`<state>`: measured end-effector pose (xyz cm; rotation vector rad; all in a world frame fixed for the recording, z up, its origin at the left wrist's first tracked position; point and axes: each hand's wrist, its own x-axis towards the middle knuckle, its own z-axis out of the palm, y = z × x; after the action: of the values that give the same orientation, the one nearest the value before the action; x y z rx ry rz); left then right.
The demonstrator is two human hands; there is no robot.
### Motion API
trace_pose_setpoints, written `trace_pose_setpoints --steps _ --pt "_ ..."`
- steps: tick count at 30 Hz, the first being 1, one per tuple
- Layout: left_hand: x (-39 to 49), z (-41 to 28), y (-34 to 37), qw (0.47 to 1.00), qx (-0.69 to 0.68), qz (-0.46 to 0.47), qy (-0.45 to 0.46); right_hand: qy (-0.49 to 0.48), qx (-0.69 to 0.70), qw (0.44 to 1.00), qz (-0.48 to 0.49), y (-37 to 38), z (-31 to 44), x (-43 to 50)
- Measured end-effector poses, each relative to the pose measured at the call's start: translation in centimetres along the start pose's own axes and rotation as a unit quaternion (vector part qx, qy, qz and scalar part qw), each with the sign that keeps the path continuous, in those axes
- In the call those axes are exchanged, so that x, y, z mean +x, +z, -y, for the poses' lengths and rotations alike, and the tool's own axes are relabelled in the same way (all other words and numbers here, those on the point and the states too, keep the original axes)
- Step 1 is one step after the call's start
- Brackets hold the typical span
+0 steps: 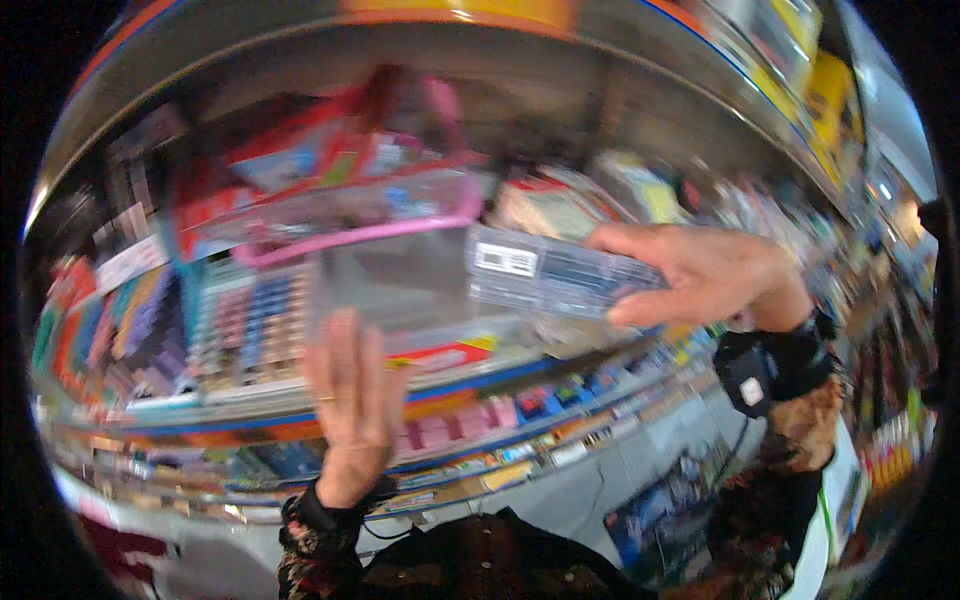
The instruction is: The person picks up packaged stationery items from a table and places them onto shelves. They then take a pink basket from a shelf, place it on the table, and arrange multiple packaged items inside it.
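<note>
My right hand (697,274) grips the right end of a clear plastic package (551,271) that bears a white printed label. Blurred dark contents show through the package, which lies nearly level over the shelf. My left hand (356,382) is raised at the shelf's front edge with its fingers upright and nothing seen in it. Behind and between the hands lies a grey, see-through flat item (397,281), with a red and yellow strip (442,355) in front of it. Motion blur hides fine detail.
Pink-edged clear bags (360,234) and red packs stand at the back of the shelf. Rows of small coloured items (266,322) sit at the left, stacked packs (570,202) at the right. Lower shelves (480,431) hold more goods. An upper shelf edge (450,16) curves overhead.
</note>
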<state>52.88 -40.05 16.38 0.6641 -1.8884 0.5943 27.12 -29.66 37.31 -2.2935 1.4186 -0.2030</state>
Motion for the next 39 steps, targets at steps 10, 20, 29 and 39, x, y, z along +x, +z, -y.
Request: trace_pose_setpoints --steps 10,20,29,39 --pt "-5.4 -14.6 2.1 0.977 -0.156 -0.059 0.136 0.161 0.343 0.783 -0.493 27.4 -7.7 -23.4" --pt "-8.0 -33.2 4.3 0.824 -0.453 0.139 0.309 0.755 0.012 0.124 -0.644 50.4 7.6 -49.2" --pt "-8.2 -42.1 1.6 0.724 -0.541 0.136 0.406 0.885 0.001 -0.174 -0.432 61.8 15.9 -55.1" --pt "-10.7 -41.5 1.2 0.711 -0.517 0.194 0.435 0.968 -0.103 -0.033 -0.229 64.2 16.1 -56.6"
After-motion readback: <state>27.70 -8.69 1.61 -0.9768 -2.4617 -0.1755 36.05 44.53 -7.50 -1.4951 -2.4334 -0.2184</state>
